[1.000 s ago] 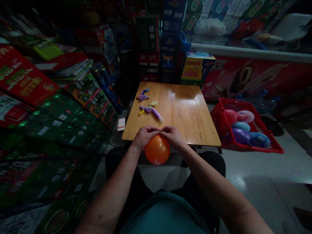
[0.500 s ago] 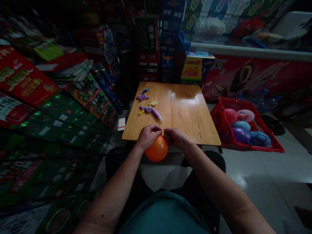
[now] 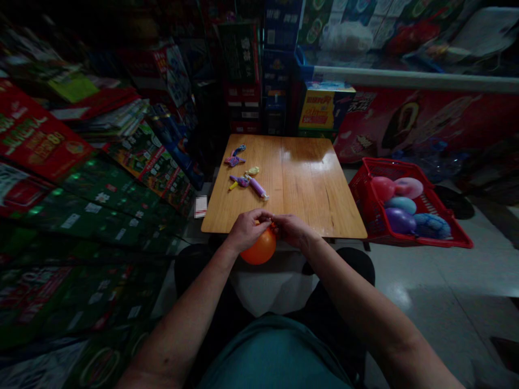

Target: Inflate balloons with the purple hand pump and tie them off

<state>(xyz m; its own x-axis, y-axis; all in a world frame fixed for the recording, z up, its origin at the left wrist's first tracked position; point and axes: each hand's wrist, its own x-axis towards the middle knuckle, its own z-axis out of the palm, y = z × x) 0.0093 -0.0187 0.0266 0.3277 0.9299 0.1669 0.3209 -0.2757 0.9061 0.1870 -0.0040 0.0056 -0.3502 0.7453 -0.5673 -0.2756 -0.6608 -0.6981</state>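
An inflated orange balloon (image 3: 258, 248) hangs below my two hands at the near edge of the wooden table (image 3: 306, 183). My left hand (image 3: 250, 227) is closed at the balloon's neck, thumb and fingers pinched together. My right hand (image 3: 288, 227) meets it there, its fingers also closed on the neck; the fingertips hide the neck itself. Farther up the table lie a purple balloon pump (image 3: 258, 188), a pale yellow limp balloon (image 3: 253, 170), a purple and yellow bundle of limp balloons (image 3: 239, 182) and a patterned limp balloon (image 3: 235, 160).
To the right of the table, a red basket (image 3: 360, 202) on the floor holds several inflated balloons (image 3: 400, 220). Stacked green cartons (image 3: 81, 221) line the left side. Behind the table stand a yellow and blue box (image 3: 318, 111) and a freezer (image 3: 405, 127).
My hands have drawn closer together at the balloon's neck. The orange balloon has shifted slightly left and up. The whole view has moved a little.
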